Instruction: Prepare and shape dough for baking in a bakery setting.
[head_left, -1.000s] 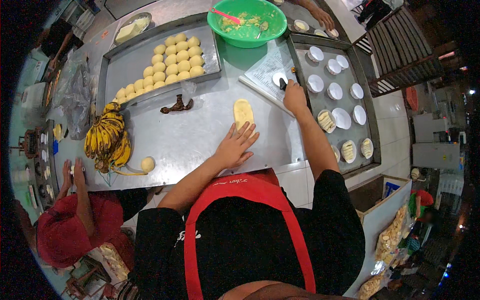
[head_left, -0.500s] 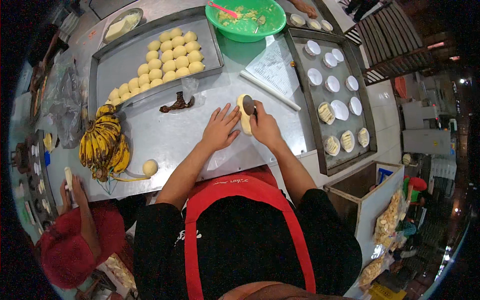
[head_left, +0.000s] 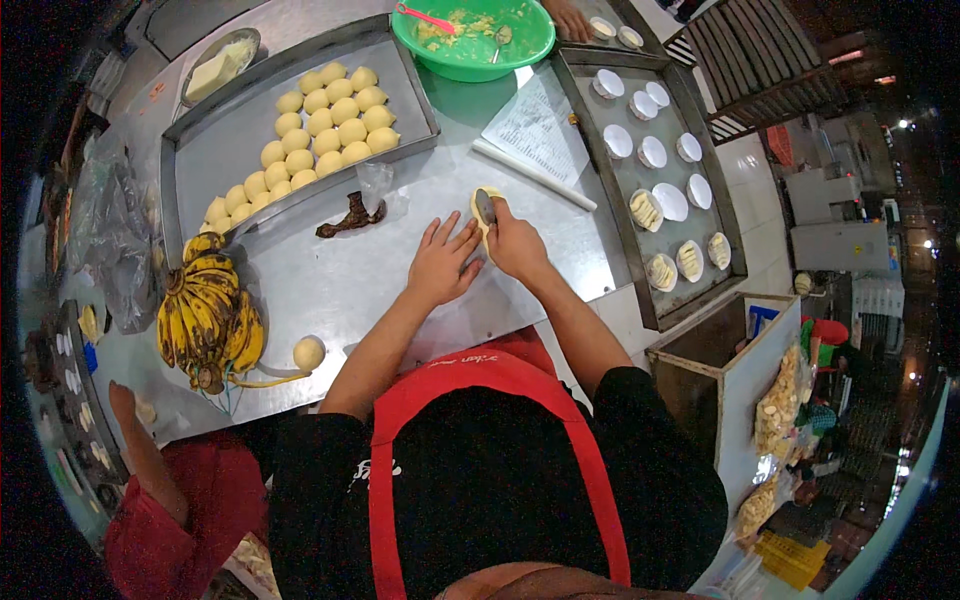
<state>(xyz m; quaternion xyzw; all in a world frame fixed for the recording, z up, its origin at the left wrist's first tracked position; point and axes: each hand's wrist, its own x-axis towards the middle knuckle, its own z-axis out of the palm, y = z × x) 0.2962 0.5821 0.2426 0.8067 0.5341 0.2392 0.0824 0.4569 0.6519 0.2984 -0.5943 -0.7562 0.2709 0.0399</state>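
On the steel table in front of me lies a flattened, elongated piece of pale yellow dough [head_left: 476, 204]. My right hand [head_left: 517, 243] grips a tool with a rounded, dark metal end [head_left: 486, 207], which rests against the dough; its handle is hidden in my fingers. Beside the dough on the left is my left hand [head_left: 443, 262], laid flat with its fingers spread, the fingertips close to the dough's edge. A single dough ball [head_left: 308, 353] sits to the left, nearer to me.
A metal tray [head_left: 196, 150] of dough balls stands at the far left, with bananas [head_left: 198, 310] nearer. Behind is a green bowl [head_left: 520, 58] of filling. To the right, a tray [head_left: 690, 302] holds paper cups, several with shaped dough. Co-workers' hands [head_left: 570, 20] show at the back and left.
The view has shifted slightly. My right hand and the tool have turned a little on the dough, with the metal end now seen more edge-on. The co-worker at left has moved an arm.
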